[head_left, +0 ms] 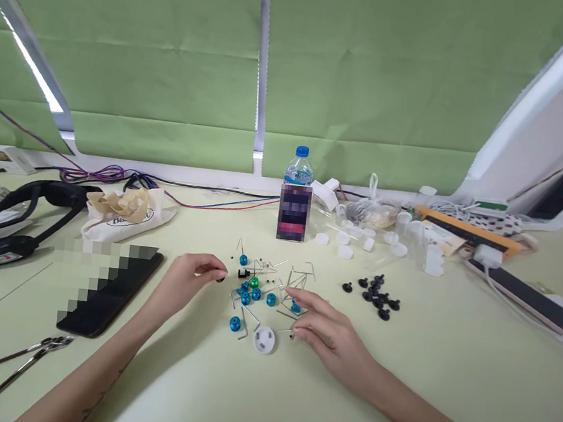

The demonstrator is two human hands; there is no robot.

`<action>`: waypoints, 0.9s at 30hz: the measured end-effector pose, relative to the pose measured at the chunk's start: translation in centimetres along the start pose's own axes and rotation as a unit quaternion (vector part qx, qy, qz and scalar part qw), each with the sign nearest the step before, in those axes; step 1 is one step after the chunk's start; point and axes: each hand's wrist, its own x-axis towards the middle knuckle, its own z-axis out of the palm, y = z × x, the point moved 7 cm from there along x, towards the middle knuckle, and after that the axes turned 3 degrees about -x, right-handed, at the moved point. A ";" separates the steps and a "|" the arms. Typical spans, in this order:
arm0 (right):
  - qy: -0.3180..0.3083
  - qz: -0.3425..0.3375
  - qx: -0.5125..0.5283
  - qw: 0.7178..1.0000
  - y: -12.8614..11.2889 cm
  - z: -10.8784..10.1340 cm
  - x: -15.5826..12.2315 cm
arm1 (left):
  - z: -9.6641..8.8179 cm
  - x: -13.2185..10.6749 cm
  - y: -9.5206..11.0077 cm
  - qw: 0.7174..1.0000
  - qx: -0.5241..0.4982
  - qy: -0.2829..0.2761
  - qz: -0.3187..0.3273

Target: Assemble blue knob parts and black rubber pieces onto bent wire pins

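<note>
Left hand: at the centre-left of the frame, the left hand [187, 282] has thumb and forefinger closed on a small dark piece [220, 280], just above or at the table; which of the two I cannot tell.
Right hand: right of centre, the right hand [331, 334] has thumb and fingertips together at a thin metal rod [285, 331] with a small brownish bit near its end, too small to make out. The two hands are well apart.
Balls: shiny blue metal balls [235, 323] lie between the hands in the middle of the frame, with one shiny green metal ball [254, 282] among them.
Keys: thin L-shaped metal keys [251, 318] lie scattered around the balls, some crossing each other near the right hand's fingers.
Cap: a round white plastic cap [263, 351], open side up, sits below the balls with small dark bits inside.
Knobs: small black knobs [384, 314] lie grouped right of centre, beyond the right hand.
Bottle: a clear plastic bottle with a blue lid [300, 171] stands upright at upper centre, its lower part blurred out.
Left side: a flat black phone [113, 307] lies beside the left forearm.
</note>
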 end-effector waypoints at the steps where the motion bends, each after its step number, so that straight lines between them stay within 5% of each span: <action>1: -0.008 0.004 -0.001 1.000 0.1 0.1 0.1 | 0.6 0.0 -0.3 1.000 0.026 -0.012 0.002; 7: -0.006 0.016 -0.038 0.999 0.5 0.0 0.3 | 3.1 -0.4 -0.7 0.995 0.085 -0.047 0.009; 14: 0.040 0.060 0.003 0.997 1.4 -0.9 0.2 | 2.8 -0.7 0.3 0.990 0.133 -0.004 0.054; 18: 0.085 0.083 0.015 0.993 1.6 -1.6 0.0 | 2.9 -0.8 2.3 0.975 0.162 0.045 0.145; 27: 0.099 0.086 0.034 0.991 1.3 -1.3 0.0 | 5.7 1.1 3.2 0.979 0.112 -0.005 0.170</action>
